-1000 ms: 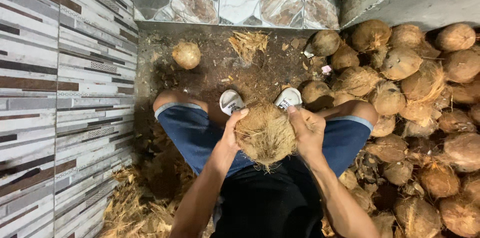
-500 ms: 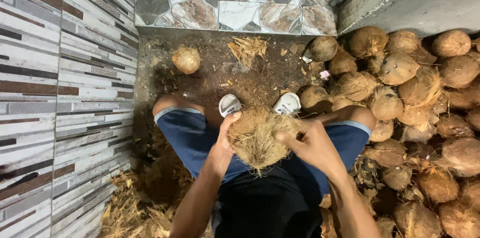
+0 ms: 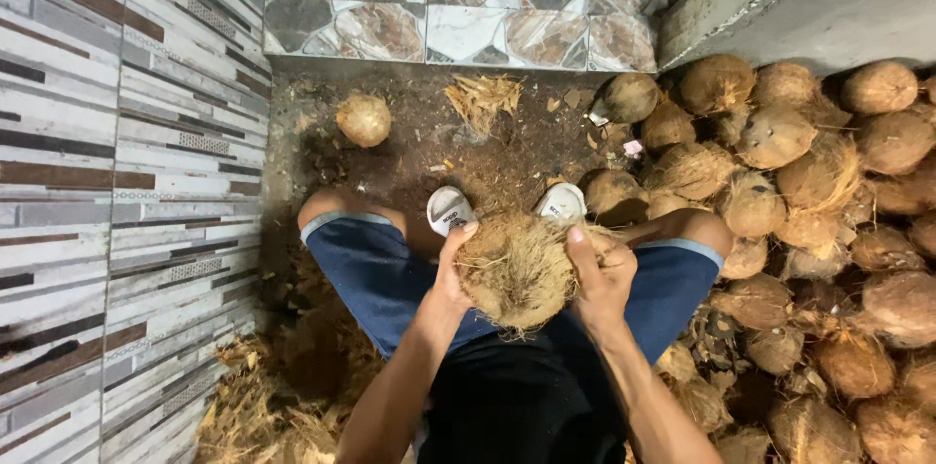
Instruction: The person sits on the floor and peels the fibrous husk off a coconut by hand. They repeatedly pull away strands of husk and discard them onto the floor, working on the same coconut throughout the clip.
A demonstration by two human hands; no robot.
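Observation:
I hold a fibrous brown coconut [image 3: 515, 269] between my knees, above my white sandals [image 3: 450, 209]. My left hand [image 3: 450, 281] grips its left side, fingers curled over the husk. My right hand [image 3: 600, 274] clasps its right side with the thumb pointing up along the fibres. My blue shorts [image 3: 375, 274] frame the coconut on both sides.
A big pile of husked coconuts [image 3: 809, 191] fills the right side up to a grey concrete ledge [image 3: 780, 6]. One lone coconut [image 3: 364, 119] lies on the dirt floor near the tiled wall [image 3: 117, 181]. Loose husk fibre [image 3: 263, 406] is heaped at lower left, more lies at the back [image 3: 483, 98].
The coconut has turned slightly in my hands. My right hand shifted from the lower right to a higher grip with the thumb up; my left hand stays on its side.

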